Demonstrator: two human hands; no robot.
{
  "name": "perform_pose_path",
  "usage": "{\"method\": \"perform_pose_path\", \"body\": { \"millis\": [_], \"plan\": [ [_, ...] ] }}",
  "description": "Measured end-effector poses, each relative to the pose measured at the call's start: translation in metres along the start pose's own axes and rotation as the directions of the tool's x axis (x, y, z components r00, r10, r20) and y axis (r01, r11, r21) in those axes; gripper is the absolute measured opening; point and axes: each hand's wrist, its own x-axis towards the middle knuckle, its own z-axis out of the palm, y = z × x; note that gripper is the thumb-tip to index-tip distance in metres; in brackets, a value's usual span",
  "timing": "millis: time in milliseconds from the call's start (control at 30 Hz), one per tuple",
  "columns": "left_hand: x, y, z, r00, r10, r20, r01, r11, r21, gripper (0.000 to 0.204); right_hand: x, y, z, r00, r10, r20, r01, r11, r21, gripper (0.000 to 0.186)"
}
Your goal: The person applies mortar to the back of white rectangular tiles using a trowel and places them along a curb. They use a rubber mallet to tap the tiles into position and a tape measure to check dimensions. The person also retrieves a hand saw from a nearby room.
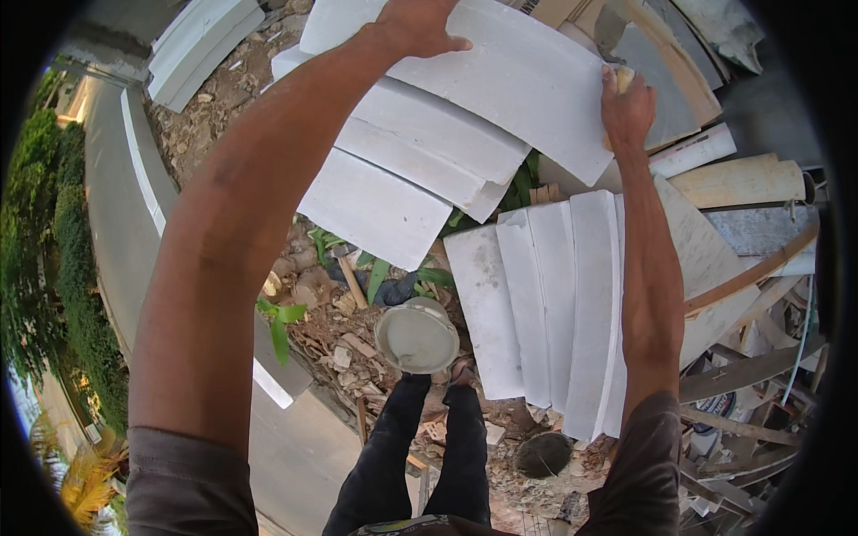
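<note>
My left hand (420, 27) rests on the large white slab (509, 94) at the top, thumb out, its fingers partly cut off by the view's edge. My right hand (628, 112) is closed around a small pale-yellow block, perhaps a sponge (624, 79), at that slab's right edge. Stepped white slabs (375, 196) lie under the large one. A second overlapping group of white slabs (545, 313) lies below, beside my right forearm.
Between my legs and the slabs sits a grey bucket (416, 335) on rubble (344, 357) with green leaves. Scrap boards and debris (751, 375) crowd the right. A paved path (125, 196) and hedge (85, 250) run along the left. More white slabs (192, 49) lie top left.
</note>
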Motion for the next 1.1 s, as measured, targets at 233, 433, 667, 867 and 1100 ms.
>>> {"method": "perform_pose_path", "body": {
  "millis": [233,433,667,867,1100],
  "plan": [
    [0.009,-0.052,-0.039,0.936,0.194,0.293,-0.120,0.960,-0.254,0.112,-0.088,-0.081,-0.085,0.988,-0.006,-0.156,0.022,0.994,0.104,0.039],
    [0.013,-0.037,-0.009,0.971,0.109,0.213,-0.113,0.994,0.007,0.101,-0.088,-0.088,-0.108,0.999,0.040,0.025,-0.043,0.987,0.154,0.035],
    [0.053,-0.006,-0.033,0.844,0.312,0.436,-0.303,0.949,-0.094,0.135,-0.146,-0.102,-0.137,0.998,-0.058,-0.030,0.063,0.971,0.229,0.028],
    [0.044,-0.027,-0.061,0.707,0.565,0.425,-0.580,0.807,-0.109,0.126,-0.163,-0.118,-0.157,0.997,0.055,0.051,-0.070,0.920,0.386,0.023],
    [-0.016,-0.012,-0.087,0.840,0.453,0.298,-0.494,0.867,0.073,0.126,-0.142,-0.089,-0.167,0.993,0.083,0.088,-0.106,0.947,0.302,0.057]
  ]
}}
